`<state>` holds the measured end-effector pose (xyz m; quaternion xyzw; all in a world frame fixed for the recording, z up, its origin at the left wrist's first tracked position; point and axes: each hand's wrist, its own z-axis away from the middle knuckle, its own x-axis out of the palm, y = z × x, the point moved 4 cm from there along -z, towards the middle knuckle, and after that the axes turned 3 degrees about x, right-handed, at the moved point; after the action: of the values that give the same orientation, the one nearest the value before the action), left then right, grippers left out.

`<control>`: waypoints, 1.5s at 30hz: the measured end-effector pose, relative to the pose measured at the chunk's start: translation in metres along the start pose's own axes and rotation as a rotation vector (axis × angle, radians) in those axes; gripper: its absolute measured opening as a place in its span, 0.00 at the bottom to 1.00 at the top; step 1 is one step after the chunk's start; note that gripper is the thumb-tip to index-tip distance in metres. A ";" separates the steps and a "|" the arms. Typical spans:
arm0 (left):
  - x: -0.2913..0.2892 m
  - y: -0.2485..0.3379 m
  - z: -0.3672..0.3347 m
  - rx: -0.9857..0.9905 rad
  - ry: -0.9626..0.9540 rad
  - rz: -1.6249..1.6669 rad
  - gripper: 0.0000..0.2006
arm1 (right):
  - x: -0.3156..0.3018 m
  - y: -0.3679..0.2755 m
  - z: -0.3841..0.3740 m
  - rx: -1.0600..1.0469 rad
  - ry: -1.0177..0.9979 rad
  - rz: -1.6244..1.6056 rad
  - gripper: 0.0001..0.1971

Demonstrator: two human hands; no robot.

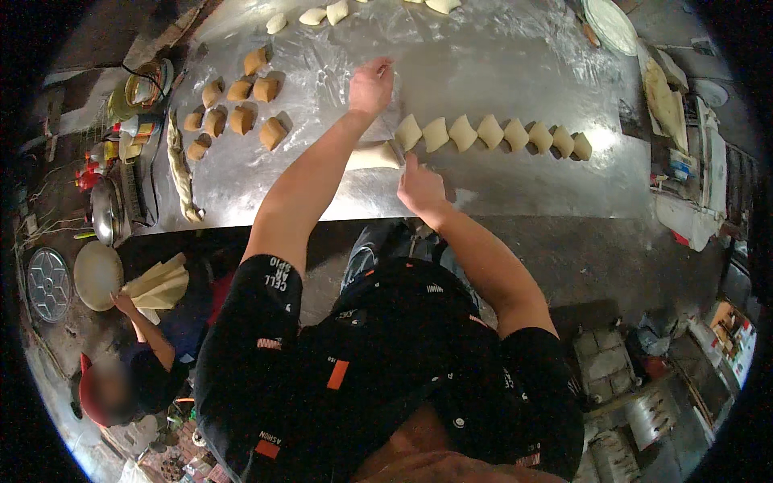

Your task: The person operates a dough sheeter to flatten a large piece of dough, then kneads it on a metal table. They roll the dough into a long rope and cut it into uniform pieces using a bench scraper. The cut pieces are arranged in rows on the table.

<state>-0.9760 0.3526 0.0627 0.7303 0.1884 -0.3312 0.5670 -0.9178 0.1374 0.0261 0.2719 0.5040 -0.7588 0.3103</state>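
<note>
A pale dough log [372,156] lies on the metal table near its front edge, partly hidden by my left forearm. My right hand [423,191] is closed at the log's right end around a thin blade [398,151], seen almost edge-on; its handle is hidden. Beyond the log, my left hand [372,87] is held over the floured tabletop with its fingers curled, and whether anything is in them is hidden. A row of several cut pale dough pieces [462,133] runs from the blade to the right. Several brown dough pieces [241,121] sit at the left.
The metal table [515,64] is dusted with flour. A long dough strip [180,173] lies along its left edge. More pale pieces [313,16] rest at the far edge. At lower left, another person holds a round tray [99,276]. A metal bowl [105,211] stands beside the table.
</note>
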 end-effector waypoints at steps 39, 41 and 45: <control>-0.038 -0.105 0.069 -0.362 -0.173 0.107 0.16 | 0.037 -0.082 0.051 0.110 -0.295 0.027 0.17; -0.040 -0.096 0.068 -0.379 -0.192 0.125 0.16 | 0.033 -0.084 0.050 0.144 -0.324 0.030 0.17; -0.042 -0.096 0.068 -0.330 -0.163 0.115 0.16 | 0.019 -0.094 0.054 0.160 -0.319 -0.005 0.17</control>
<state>-1.0871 0.3192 0.0152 0.6079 0.1516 -0.3207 0.7104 -1.0060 0.1117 0.0865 0.1705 0.3868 -0.8309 0.3618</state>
